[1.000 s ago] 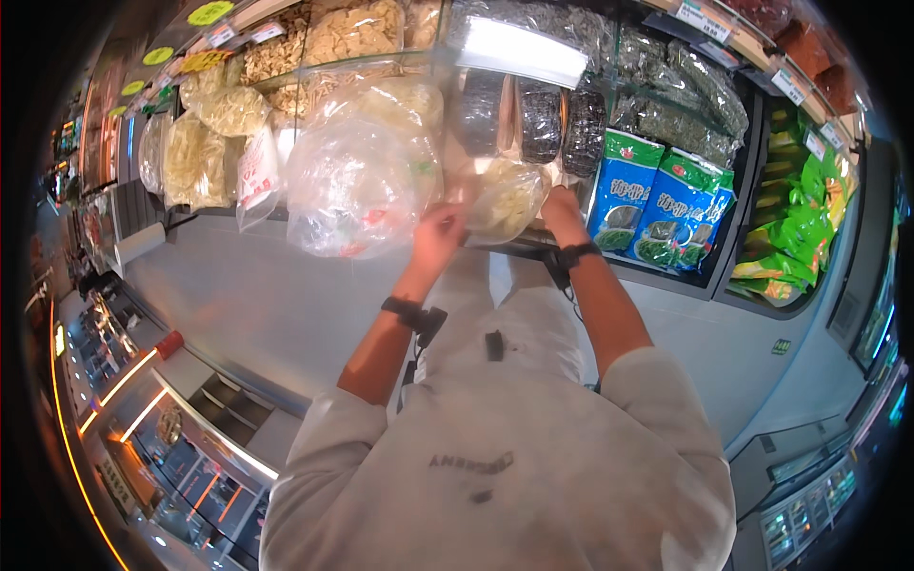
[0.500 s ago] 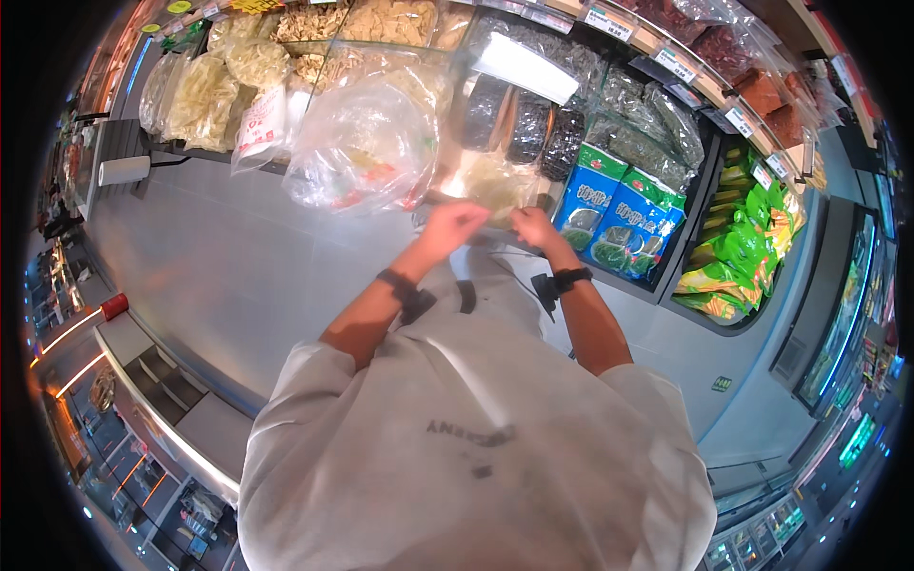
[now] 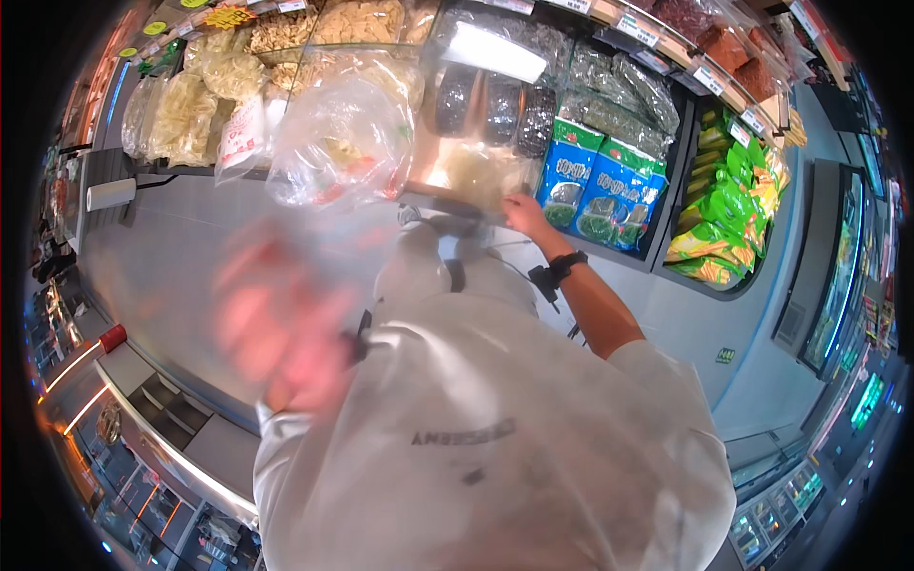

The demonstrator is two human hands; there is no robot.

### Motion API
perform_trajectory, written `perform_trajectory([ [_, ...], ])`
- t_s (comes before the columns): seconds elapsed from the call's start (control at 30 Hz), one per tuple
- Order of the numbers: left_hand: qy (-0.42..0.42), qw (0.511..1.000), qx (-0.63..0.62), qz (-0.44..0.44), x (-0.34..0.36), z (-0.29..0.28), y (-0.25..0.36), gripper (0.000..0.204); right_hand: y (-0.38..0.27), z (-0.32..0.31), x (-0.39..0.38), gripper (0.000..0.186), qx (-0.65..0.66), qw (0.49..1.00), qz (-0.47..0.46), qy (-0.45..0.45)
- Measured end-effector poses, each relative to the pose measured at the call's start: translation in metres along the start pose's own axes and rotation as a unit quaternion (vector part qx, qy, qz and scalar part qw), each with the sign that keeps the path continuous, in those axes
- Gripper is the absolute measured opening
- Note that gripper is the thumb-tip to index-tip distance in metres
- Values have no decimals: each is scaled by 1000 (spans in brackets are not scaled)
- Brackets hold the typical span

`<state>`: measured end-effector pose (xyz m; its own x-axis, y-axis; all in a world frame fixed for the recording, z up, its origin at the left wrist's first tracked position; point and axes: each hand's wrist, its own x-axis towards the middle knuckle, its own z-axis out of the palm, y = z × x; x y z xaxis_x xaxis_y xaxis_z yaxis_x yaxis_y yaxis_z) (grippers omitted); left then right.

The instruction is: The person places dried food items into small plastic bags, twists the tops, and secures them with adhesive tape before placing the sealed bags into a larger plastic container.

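My left hand [image 3: 286,324] is raised close on the left, so smeared by motion that its fingers cannot be made out. At the shelf's front edge my right hand [image 3: 522,214] is closed, its fingertips pinching the near right corner of a clear plastic bag [image 3: 471,173] with pale contents. That bag lies in front of dark wrapped packs [image 3: 500,114]. Left of it, a large crumpled clear bag [image 3: 338,143] hangs over the edge. Blue and green packets [image 3: 619,195] stand just right of my right hand.
Bags of pale dried goods [image 3: 195,105] fill the left bins. Green and yellow packets [image 3: 724,219] sit in the far right bin. A white roll [image 3: 111,194] sits at the left end. Behind on the left is a counter with compartments [image 3: 162,400].
My left hand has left the bag's edge and swung down and left, toward me. The right hand stays at the bag. The view has shifted slightly.
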<state>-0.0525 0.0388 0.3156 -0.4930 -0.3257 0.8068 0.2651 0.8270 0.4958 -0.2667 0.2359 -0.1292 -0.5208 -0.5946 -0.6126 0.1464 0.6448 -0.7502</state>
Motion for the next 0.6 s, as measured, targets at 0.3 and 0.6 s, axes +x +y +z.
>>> perform_trajectory([
  [0.3,328,825,196,417,54,-90,91,14,-14,5,-24,20,58,996,50,50],
  [0.6,310,869,279,267,36,-170,54,25,-77,65,-32,23,-79,990,-51,109],
])
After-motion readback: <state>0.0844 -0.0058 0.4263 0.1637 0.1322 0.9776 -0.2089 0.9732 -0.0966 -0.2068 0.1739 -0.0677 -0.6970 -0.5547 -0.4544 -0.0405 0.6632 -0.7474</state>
